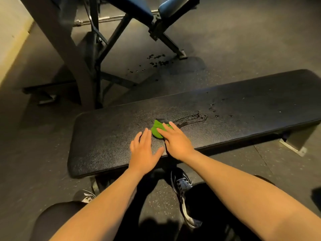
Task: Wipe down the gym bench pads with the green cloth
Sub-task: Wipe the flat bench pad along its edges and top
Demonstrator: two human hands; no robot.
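The green cloth (pixel 157 130) is lying bunched near the middle of the black bench pad (pixel 243 105). The right hand (pixel 175 142) is pressing on it, fingers straight and close together. The left hand (pixel 143 152) is resting flat on the pad just beside, fingers slightly spread. A wet streak (pixel 189 118), apparently liquid, is showing right of the cloth.

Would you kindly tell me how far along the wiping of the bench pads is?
Early on. Done: a smeared wet streak on the black bench pad suggests one pass there. In hand: the right hand presses the green cloth flat on the pad, and the left hand rests beside it. Left: unwiped droplets further right, the rest of this pad, and the blue pads behind.
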